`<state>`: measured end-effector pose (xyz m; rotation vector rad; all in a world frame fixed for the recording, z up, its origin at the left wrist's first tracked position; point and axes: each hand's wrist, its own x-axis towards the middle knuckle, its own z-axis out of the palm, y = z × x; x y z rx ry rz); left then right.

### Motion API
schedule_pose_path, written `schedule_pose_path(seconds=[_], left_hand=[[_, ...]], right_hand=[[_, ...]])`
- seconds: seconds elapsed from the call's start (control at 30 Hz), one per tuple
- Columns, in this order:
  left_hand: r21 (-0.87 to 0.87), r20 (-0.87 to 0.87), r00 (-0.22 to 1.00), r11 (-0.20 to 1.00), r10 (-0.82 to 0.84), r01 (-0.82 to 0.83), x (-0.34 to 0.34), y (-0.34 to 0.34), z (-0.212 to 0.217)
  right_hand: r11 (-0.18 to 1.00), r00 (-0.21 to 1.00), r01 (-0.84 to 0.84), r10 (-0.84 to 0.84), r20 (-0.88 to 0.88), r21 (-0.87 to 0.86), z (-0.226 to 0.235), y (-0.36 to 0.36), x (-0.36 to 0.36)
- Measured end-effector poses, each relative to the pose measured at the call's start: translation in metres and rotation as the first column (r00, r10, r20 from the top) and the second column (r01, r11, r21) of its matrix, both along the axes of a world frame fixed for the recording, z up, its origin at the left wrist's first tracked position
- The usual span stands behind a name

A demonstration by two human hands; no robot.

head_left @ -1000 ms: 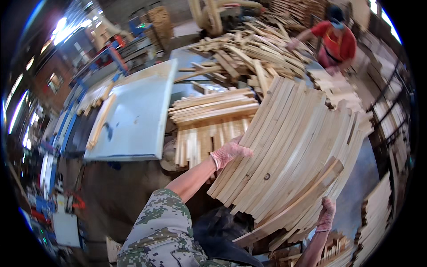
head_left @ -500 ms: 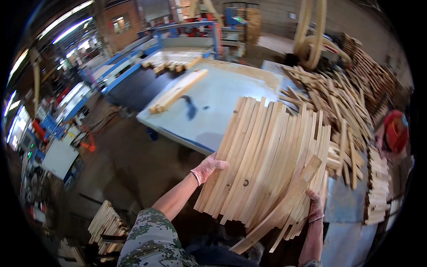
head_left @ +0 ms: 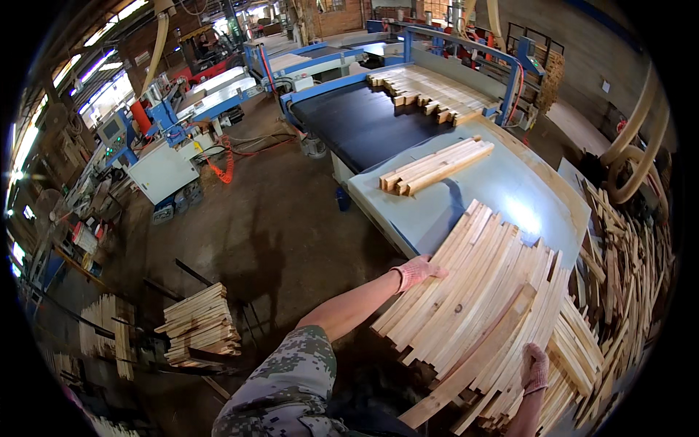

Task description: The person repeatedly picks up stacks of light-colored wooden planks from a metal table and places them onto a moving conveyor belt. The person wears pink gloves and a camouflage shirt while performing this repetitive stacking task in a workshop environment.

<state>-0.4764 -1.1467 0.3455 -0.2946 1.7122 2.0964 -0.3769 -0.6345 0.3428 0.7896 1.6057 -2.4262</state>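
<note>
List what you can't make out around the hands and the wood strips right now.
All in the head view:
- Left hand: fingers beneath the wood strips, hidden by them.
- Right hand: fingertips hidden by the hand itself and the strips.
- Strips' undersides: hidden by their top faces.
- Right forearm: cut off by the lower edge.
- Control panel: screen too small.

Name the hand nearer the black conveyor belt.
Left. The left hand, at the left edge of the wooden strips, is below and right of the belt; the right hand, at their right side, is farther.

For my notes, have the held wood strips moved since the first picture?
Yes: the held strips moved toward the pale table, now overlapping it in view.
</note>
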Motion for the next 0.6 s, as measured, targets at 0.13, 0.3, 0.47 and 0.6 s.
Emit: schedule_pose_path(seconds=[0.13,0.3,0.47,0.6], left_hand=[[-0.17,-0.09,0.988,0.979,-0.125,0.109,-0.052,0.011,0.05],[-0.557,-0.047,0.964,0.808,-0.263,0.193,-0.139,-0.004,0.025],[-0.864,0.153,0.891,0.381,-0.427,0.331,-0.22,0.015,0.077],[-0.869,0.1,0.892,0.398,-0.44,0.294,-0.289,0.004,0.07]], right_hand=[[0.998,0.998,0.003,0.0,-0.062,0.056,-0.023,0.018,-0.033],[0.996,0.999,0.038,-0.036,-0.029,0.079,-0.024,0.0,-0.087],[0.98,0.993,0.113,-0.104,-0.062,0.162,-0.041,0.0,-0.137],[0.985,0.989,0.145,-0.143,-0.027,0.097,-0.002,-0.04,-0.183]])
